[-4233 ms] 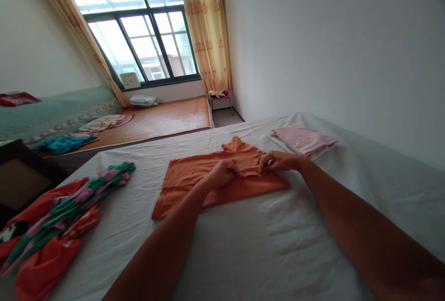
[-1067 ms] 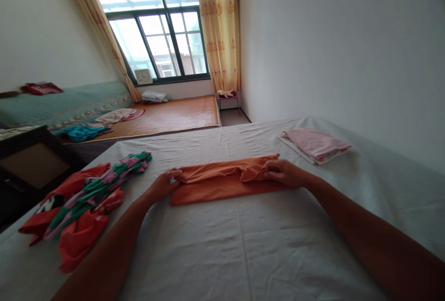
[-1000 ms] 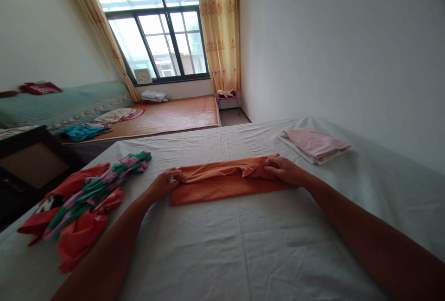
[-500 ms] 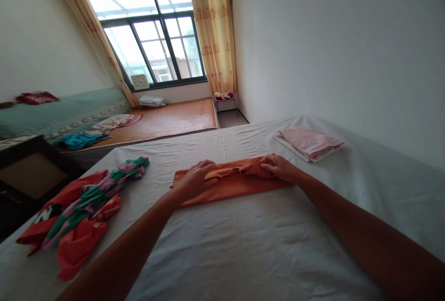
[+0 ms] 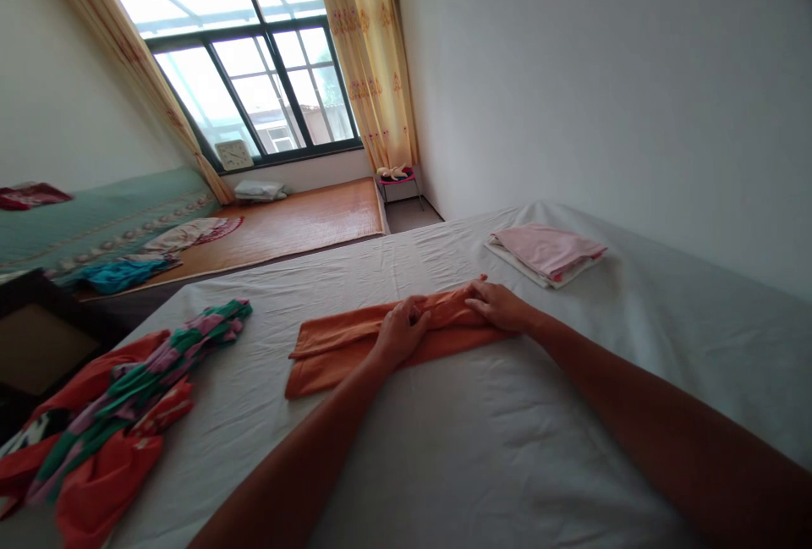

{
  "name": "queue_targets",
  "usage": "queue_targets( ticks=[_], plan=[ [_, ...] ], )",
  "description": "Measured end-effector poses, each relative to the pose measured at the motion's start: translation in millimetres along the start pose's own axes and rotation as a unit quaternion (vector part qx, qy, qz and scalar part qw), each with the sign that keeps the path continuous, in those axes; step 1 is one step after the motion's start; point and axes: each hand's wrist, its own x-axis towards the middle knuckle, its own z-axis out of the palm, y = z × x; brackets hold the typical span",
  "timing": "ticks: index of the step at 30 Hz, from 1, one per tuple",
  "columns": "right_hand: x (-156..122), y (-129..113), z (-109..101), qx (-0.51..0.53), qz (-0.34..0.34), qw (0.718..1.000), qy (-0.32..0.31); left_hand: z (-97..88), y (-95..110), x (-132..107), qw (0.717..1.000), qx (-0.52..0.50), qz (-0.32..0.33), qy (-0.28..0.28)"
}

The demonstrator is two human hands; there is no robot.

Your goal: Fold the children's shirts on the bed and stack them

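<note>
An orange garment [image 5: 342, 346], folded into a long flat strip, lies across the white bed sheet [image 5: 431, 447] in front of me. My left hand [image 5: 403, 331] is on the middle of the strip, its fingers bent and pinching the fabric. Near the strip's right end, my right hand [image 5: 498, 305] has its fingers curled onto the cloth. Some of the garment is covered by both hands, and its exact kind cannot be made out.
To the left lies a loose heap of red and green patterned clothes [image 5: 139, 388]. Folded pink cloth [image 5: 549, 249] rests on a pale one at the right, near the wall [image 5: 602, 92]. Beyond the sheet are a brown mat [image 5: 317, 206] and a small pink stool [image 5: 399, 178].
My left hand has slid right along the orange garment from its left part to the middle, its fingers now more bent. My right hand stays near the right end. The view has shifted slightly.
</note>
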Motion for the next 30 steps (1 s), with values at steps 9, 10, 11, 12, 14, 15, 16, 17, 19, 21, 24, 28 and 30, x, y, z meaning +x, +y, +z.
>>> queue_targets(
  ticks=[9, 10, 11, 12, 14, 15, 16, 17, 19, 21, 24, 28, 30],
  plan=[
    [-7, -10, 1, -0.193, 0.091, 0.976, 0.049, 5.5, 9, -3, 0.989, 0.131, 0.032, 0.057],
    [-8, -14, 0, -0.201, 0.081, 0.974, 0.072, 4.5, 11, -5, 0.987, 0.136, 0.056, 0.066],
    [-8, -18, 0, -0.196, 0.056, 0.974, 0.096, 3.3, 12, -7, 0.984, 0.138, 0.085, 0.071],
    [-9, -24, 0, -0.181, 0.017, 0.977, 0.112, 2.1, 14, -9, 0.981, 0.137, 0.120, 0.068],
    [-10, -33, 5, -0.141, -0.074, 0.982, 0.104, 0.8, 17, -13, 0.972, 0.133, 0.189, 0.038],
    [-10, -37, 9, -0.128, -0.108, 0.982, 0.081, 0.8, 18, -14, 0.968, 0.132, 0.211, 0.017],
    [-11, -38, 12, -0.125, -0.127, 0.983, 0.053, 1.3, 18, -15, 0.966, 0.134, 0.220, -0.001],
    [-11, -38, 14, -0.131, -0.126, 0.983, 0.027, 2.2, 18, -16, 0.966, 0.137, 0.217, -0.012],
    [-10, -30, 15, -0.170, -0.070, 0.983, 0.000, 3.9, 17, -17, 0.969, 0.146, 0.198, -0.018],
    [-8, -14, 8, -0.207, 0.010, 0.978, 0.012, 4.8, 16, -16, 0.971, 0.149, 0.188, -0.012],
    [-4, 13, -7, -0.195, 0.049, 0.975, 0.095, 4.2, 14, -16, 0.969, 0.146, 0.199, -0.009],
    [0, 33, -16, -0.147, -0.024, 0.978, 0.148, 3.4, 15, -15, 0.968, 0.146, 0.203, -0.010],
    [0, 35, -15, -0.150, -0.054, 0.979, 0.130, 3.5, 15, -16, 0.969, 0.146, 0.201, -0.013]
  ],
)
